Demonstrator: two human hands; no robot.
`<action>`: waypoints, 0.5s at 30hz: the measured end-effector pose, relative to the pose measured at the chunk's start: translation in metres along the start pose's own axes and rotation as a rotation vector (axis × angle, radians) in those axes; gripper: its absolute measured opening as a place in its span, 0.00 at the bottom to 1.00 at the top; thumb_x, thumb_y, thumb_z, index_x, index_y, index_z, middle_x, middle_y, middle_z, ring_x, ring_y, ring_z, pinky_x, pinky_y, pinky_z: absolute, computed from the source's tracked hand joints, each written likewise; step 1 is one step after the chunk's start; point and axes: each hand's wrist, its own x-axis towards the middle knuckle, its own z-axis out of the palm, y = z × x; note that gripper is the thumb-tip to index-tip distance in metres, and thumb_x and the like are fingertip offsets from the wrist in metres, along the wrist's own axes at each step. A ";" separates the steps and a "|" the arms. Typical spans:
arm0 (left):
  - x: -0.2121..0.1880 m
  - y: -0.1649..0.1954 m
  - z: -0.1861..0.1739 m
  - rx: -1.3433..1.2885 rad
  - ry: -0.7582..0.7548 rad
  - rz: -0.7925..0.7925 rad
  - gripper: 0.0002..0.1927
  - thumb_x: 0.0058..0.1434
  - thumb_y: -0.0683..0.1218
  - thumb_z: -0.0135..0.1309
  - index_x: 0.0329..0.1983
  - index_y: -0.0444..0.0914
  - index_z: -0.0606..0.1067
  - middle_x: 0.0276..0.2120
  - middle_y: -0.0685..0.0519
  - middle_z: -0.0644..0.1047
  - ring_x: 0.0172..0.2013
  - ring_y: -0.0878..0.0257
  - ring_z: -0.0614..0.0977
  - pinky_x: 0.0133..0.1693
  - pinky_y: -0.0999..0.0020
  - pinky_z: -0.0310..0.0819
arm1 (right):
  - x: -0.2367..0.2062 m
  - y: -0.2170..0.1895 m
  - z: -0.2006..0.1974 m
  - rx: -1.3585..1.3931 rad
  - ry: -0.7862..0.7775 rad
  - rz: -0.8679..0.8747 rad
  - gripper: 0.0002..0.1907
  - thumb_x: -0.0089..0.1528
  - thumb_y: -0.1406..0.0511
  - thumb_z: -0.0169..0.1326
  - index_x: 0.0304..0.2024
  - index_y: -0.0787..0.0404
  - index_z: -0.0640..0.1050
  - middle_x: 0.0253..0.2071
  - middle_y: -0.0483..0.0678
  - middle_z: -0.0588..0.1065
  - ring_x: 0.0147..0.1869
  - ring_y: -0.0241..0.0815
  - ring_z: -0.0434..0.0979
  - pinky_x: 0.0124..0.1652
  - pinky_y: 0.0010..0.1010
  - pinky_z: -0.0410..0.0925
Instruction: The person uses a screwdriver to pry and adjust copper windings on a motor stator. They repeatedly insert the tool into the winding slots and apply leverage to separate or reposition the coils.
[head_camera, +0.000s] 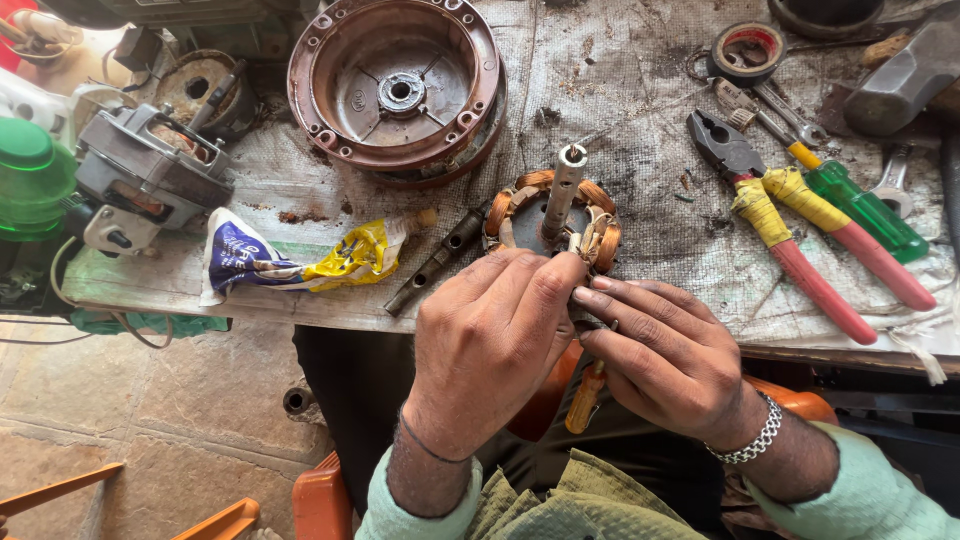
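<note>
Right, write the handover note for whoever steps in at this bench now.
Left hand: fingertips pinched at the stator, at its near edge by the copper windings.
Right hand: fingertips meet the left's there; a yellow-handled screwdriver hangs under it.
Stator stands on the bench, shaft up. Round motor cover lies open behind it; red-handled pliers to the right.
Done: motor is apart. Left: winding work, extent unclear.
</note>
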 end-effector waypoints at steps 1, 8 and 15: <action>0.000 0.000 0.000 0.007 0.006 0.003 0.23 0.56 0.41 0.63 0.54 0.35 0.71 0.38 0.50 0.77 0.45 0.53 0.82 0.47 0.60 0.78 | 0.000 0.000 0.000 0.003 0.001 -0.002 0.09 0.59 0.71 0.61 0.42 0.62 0.79 0.51 0.57 0.80 0.59 0.53 0.81 0.59 0.45 0.72; 0.000 0.002 0.002 0.003 0.023 -0.004 0.21 0.56 0.40 0.61 0.53 0.36 0.72 0.39 0.50 0.77 0.48 0.52 0.83 0.50 0.60 0.79 | -0.001 0.001 -0.001 0.007 -0.004 0.006 0.09 0.59 0.71 0.61 0.42 0.63 0.79 0.51 0.57 0.80 0.59 0.54 0.81 0.59 0.46 0.72; 0.000 0.004 0.003 0.014 0.045 -0.022 0.19 0.57 0.40 0.61 0.52 0.35 0.74 0.39 0.50 0.78 0.47 0.52 0.83 0.48 0.60 0.79 | -0.003 0.002 0.002 0.008 0.001 0.007 0.09 0.59 0.70 0.61 0.42 0.63 0.79 0.51 0.57 0.80 0.59 0.53 0.81 0.59 0.46 0.72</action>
